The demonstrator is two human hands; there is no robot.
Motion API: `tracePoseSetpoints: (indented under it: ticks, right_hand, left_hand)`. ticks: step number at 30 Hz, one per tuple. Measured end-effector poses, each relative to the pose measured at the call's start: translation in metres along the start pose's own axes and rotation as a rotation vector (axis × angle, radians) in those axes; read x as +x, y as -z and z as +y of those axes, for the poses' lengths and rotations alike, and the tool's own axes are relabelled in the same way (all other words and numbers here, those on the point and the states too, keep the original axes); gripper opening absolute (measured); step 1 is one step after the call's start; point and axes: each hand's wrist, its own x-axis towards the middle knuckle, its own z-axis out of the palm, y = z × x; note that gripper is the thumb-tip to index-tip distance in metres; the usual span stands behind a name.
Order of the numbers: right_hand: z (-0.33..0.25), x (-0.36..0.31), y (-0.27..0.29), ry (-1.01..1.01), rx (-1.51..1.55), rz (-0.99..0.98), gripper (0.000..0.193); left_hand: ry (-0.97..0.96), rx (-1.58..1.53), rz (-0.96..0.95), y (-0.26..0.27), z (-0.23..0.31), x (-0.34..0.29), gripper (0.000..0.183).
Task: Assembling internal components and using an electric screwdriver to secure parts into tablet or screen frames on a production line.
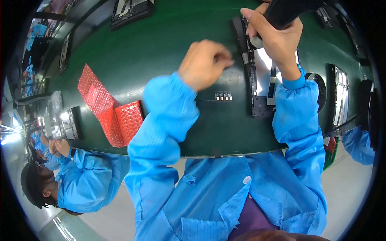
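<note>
A co-worker [90, 180] in blue sits by the green table [161, 48]; next comes red bubble wrap [108, 114], spread on it. The left hand [205, 62] hovers with curled fingers, blurred, so I cannot tell whether it holds anything. Small dark-and-silver parts [223, 96] lie in a row nearby. Further right, an opened flat device [263, 111] lies under the right hand [277, 42], which grips a thick black tool [287, 15] over its far end; another device [341, 94] lies rightmost
</note>
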Motion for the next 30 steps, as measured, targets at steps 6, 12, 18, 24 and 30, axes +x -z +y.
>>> tracePoseSetpoints:
  ticks: [6, 12, 18, 24, 30]
  right_hand:
    - [-0.046, -0.004, 0.015, 0.166, 0.048, -0.011, 0.038]
    - [-0.057, -0.006, 0.098, 0.530, -0.220, 0.009, 0.048]
    - [-0.076, -0.034, 0.158, 0.322, -0.192, 0.098, 0.059]
    - [-0.034, -0.060, 0.198, 0.191, -0.074, 0.305, 0.037]
    - [-0.017, -0.060, 0.199, 0.236, -0.081, 0.304, 0.038]
  left_hand:
    - [0.099, 0.238, 0.077, -0.009, 0.018, -0.086, 0.024]
    - [0.208, 0.016, -0.041, -0.009, 0.013, -0.079, 0.019]
    - [0.349, -0.248, -0.129, 0.001, 0.006, -0.063, 0.015]
    - [0.366, 0.172, -0.102, -0.002, 0.031, -0.055, 0.013]
    - [0.212, 0.186, 0.032, -0.014, 0.035, -0.069, 0.011]
